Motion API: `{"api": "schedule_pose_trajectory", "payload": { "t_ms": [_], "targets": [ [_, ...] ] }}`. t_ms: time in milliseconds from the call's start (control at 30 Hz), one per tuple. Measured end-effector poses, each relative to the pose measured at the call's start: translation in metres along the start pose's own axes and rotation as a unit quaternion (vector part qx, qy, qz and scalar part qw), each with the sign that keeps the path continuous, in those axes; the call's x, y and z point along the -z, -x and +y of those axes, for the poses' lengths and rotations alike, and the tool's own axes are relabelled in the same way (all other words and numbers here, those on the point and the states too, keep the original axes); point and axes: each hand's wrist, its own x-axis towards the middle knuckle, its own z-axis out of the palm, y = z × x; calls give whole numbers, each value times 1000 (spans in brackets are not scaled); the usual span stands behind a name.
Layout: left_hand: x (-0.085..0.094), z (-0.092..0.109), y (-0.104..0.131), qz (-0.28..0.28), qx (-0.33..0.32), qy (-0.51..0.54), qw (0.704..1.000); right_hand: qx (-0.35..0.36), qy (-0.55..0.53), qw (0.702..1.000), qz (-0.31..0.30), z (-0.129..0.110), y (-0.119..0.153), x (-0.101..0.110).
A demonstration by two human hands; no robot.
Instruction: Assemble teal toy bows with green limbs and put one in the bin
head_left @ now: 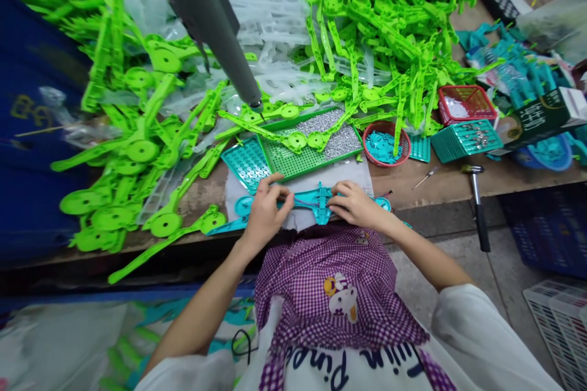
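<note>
A blue plastic part [322, 204] lies across a white cloth [362, 178] at the table's front edge, with thin dark wires running along it. My left hand [268, 208] is at the part's left side, thumb and fingertips pressed together near the wires; what they pinch is too small to make out. On the right side, my right hand [352, 202] has its fingers curled against the part near its middle block, and whatever sits between the fingertips is hidden. Just behind the hands is a green tray [293, 159] with small silver screws.
A dark power screwdriver [220, 30] hangs above the tray. Green plastic parts [142, 149] are heaped left and behind. Rightward stand a red bowl [386, 159] of blue pieces, a red basket [468, 113], teal trays [466, 139] and a black-handled hammer [479, 220] over the table edge.
</note>
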Motion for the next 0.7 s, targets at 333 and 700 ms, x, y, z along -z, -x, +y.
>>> {"api": "schedule_pose_trajectory", "payload": {
  "t_ms": [333, 700],
  "targets": [
    [4, -2, 1, -31, -5, 25, 999, 72, 61, 993, -74, 5, -6, 9],
    [12, -1, 2, 175, 58, -38, 982, 32, 10, 999, -27, 1, 9, 5]
  ]
}}
